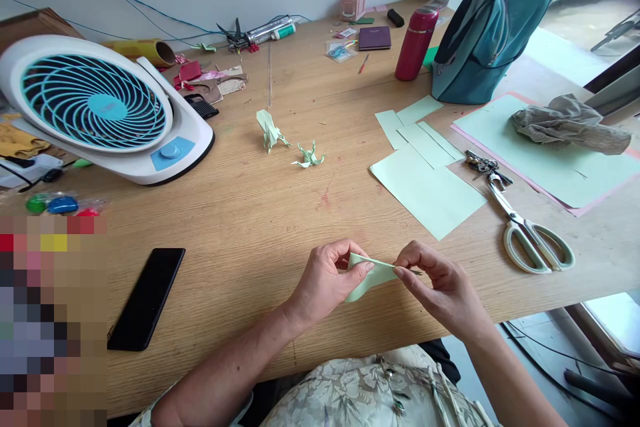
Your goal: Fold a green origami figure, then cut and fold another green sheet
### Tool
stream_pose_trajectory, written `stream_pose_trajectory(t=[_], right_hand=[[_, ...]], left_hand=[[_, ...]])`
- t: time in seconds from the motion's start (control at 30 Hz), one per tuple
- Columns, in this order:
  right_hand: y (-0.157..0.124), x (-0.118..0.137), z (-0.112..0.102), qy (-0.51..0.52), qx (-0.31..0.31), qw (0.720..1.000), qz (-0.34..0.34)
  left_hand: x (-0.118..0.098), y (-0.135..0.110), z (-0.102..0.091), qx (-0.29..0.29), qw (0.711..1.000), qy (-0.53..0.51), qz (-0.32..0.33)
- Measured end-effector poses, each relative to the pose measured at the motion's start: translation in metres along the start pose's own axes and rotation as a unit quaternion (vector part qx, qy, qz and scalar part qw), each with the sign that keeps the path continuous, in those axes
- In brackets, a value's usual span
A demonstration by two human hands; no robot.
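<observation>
Between my hands, just above the front edge of the table, is a piece of pale green paper (pixel 373 278) with a narrow fold along its upper edge. My left hand (pixel 333 273) pinches its left part between thumb and fingers. At the right end of the folded edge, my right hand (pixel 437 280) is closed with thumb and fingertips on the paper. A thin dark tip shows by the right fingers, too small to name. Farther back lie two folded green paper pieces, a larger one (pixel 270 131) and a smaller spiky one (pixel 309 155).
Green paper sheets (pixel 430 190) and scissors (pixel 537 247) with keys (pixel 483 163) lie to the right. A red bottle (pixel 416 43) and a teal bag (pixel 490 40) stand behind. On the left are a fan (pixel 107 107) and a black phone (pixel 147 300).
</observation>
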State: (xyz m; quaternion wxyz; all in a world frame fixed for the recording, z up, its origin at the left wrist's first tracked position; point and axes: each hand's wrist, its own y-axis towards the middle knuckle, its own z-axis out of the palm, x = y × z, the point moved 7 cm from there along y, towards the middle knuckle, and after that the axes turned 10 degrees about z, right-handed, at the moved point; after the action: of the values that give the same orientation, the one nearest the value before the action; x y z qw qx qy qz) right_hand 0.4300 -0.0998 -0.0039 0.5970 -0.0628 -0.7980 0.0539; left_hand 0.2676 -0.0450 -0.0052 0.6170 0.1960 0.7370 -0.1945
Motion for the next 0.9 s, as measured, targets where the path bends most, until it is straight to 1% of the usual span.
stream_pose_trajectory(t=[0.2, 0.37, 0.47, 0.7, 0.9], right_hand=[[0.003, 0.008, 0.010, -0.005, 0.016, 1.000, -0.015], [0.002, 0.008, 0.010, -0.020, -0.005, 1.000, -0.023], [0.000, 0.007, 0.008, -0.020, -0.016, 1.000, -0.018], [0.000, 0.001, 0.006, -0.019, -0.029, 0.999, 0.000], [-0.001, -0.010, 0.007, -0.014, -0.018, 0.999, 0.028]], left_hand=[[-0.002, 0.000, 0.005, 0.028, 0.999, 0.033, 0.001], [0.004, 0.001, 0.009, 0.047, 0.999, 0.008, -0.008], [0.006, 0.002, 0.010, 0.045, 0.999, -0.004, -0.002], [0.010, 0.002, 0.009, 0.029, 0.999, -0.024, -0.011], [0.007, 0.003, 0.006, 0.029, 1.000, -0.004, 0.011]])
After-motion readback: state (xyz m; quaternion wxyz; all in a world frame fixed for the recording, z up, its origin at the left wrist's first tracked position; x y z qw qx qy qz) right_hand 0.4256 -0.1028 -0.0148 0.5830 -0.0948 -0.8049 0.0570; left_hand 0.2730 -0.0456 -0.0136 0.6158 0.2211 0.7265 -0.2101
